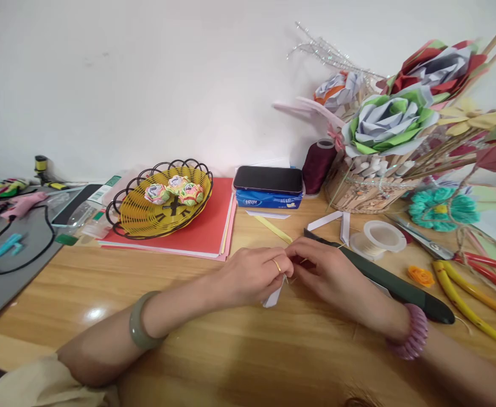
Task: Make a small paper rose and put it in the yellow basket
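My left hand (264, 274) is closed in a pinch, with the end of a folded white paper strip (274, 297) poking out below its fingers. Against its fingertips, my right hand (326, 265) bends its thumb and fingers together. Thin pale strands show near the fingers, but what the right hand grips is mostly hidden. A yellow paper strip (275, 229) lies just beyond the hands. Behind the right hand are a folded white strip (324, 220), a dark green long-bodied tool (404, 291) and a spool of cream thread (378, 239).
A yellow woven basket (146, 217) holding paper flowers sits on red paper (214, 237) at left. A phone (268, 178) rests on a blue tissue pack (268, 198). At right stand a maroon thread cone (318, 164), a stick-sided flower pot (358, 189) and red-handled scissors (485, 265).
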Available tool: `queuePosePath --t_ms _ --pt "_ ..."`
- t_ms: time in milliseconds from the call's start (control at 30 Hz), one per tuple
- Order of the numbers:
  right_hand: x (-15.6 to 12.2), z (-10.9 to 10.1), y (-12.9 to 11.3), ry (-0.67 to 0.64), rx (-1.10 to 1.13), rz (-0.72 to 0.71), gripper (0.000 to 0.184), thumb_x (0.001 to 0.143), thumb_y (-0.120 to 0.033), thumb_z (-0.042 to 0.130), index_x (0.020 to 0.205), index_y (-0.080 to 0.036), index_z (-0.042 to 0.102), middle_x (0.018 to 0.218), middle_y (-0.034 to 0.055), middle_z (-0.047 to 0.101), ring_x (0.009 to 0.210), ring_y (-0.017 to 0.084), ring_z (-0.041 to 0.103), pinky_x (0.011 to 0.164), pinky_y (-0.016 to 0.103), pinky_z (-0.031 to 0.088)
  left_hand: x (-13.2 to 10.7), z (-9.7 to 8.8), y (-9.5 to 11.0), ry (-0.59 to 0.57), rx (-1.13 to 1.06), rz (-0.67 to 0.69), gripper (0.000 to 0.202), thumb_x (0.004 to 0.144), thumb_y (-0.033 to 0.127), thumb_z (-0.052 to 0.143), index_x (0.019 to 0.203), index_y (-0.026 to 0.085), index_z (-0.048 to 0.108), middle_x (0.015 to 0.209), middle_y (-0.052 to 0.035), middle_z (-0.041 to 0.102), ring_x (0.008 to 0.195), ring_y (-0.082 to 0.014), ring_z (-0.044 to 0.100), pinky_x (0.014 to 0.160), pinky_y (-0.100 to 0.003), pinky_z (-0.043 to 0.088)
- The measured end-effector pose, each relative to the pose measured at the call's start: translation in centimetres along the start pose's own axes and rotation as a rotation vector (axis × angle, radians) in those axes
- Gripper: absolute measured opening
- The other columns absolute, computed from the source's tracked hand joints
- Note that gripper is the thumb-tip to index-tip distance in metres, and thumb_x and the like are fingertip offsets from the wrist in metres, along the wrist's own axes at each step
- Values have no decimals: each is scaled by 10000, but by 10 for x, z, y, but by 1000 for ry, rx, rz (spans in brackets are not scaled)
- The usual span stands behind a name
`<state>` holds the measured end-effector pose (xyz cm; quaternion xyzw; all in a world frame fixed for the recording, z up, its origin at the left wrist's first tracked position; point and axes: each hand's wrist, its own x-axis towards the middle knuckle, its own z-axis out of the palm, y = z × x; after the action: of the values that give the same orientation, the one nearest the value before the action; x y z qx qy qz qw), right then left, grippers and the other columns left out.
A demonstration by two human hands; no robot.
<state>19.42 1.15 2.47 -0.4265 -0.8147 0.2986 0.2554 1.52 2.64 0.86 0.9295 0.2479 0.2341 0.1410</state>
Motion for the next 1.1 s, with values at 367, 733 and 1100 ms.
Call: queuePosePath --t_ms 367,733,1100 --pt "-4 4 2 63 -83 -39 168 745 -37 496 701 -166 593 816 45 608 682 134 568 612 254 460 0 4 -1 152 138 118 147 841 109 388 751 154 495 690 -5 576 614 -81 511 535 -166 401" --pt "-10 3 -4 69 -11 46 115 732 -78 472 711 -182 514 864 48 582 675 140 563 616 283 481 -4 5 -4 146 19 49 128 850 136 397 879 165 518 760 -26 585 669 -106 538 584 -195 443" --pt "-9 4 -2 60 38 77 147 818 -137 483 818 -177 625 825 46 652 734 155 609 658 283 500 -4 6 -3 126 97 40 157 865 146 371 823 155 522 720 -28 583 639 -105 533 559 -194 423"
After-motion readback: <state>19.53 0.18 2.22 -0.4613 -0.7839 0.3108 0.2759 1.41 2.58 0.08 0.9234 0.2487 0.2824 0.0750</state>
